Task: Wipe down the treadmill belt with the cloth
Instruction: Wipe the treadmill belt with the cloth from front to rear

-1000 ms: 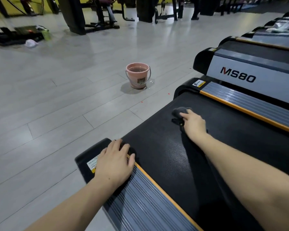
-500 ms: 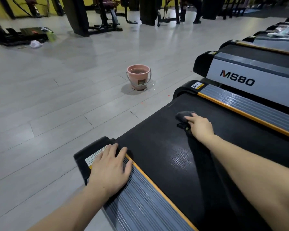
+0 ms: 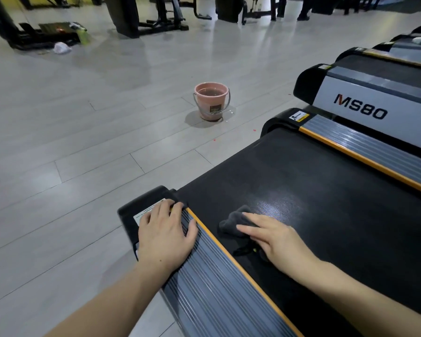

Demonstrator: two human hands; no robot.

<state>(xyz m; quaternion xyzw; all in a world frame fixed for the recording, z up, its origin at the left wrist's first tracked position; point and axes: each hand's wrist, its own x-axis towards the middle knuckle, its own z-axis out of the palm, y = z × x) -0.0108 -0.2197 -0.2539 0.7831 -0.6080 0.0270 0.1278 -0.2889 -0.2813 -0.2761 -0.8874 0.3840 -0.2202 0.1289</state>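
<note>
My right hand [image 3: 275, 239] lies flat on the dark cloth [image 3: 233, 221], fingers straight and pressing it down onto the black belt [image 3: 314, 190] of the treadmill, close to the belt's near-left edge. The cloth is bunched, most of it poking out beyond my fingertips. Just past it the belt shows a pale sheen. My left hand [image 3: 165, 233] rests palm-down with spread, relaxed fingers on the ribbed grey side rail [image 3: 212, 293], its fingertips reaching the black end cap [image 3: 144, 203] and partly covering a white label there. It holds nothing. An orange strip [image 3: 231, 259] runs between that rail and the belt, between my two hands.

On the far side of the belt is a matching grey rail [image 3: 374, 147] with its own orange edge, and beyond it stands a second treadmill [image 3: 365, 103] marked MS80, with more of them lined up behind.

Out on the pale floor [image 3: 71, 154], well apart from the belt's end, stands a pink bucket [image 3: 211, 102] with a wire handle; it holds water, and a few drops glint on the floor just beside it. Nothing lies between the bucket and the treadmill. Dark gym machines [image 3: 144, 13] stand far back, with a white crumpled thing [image 3: 61, 47] on the floor near them.
</note>
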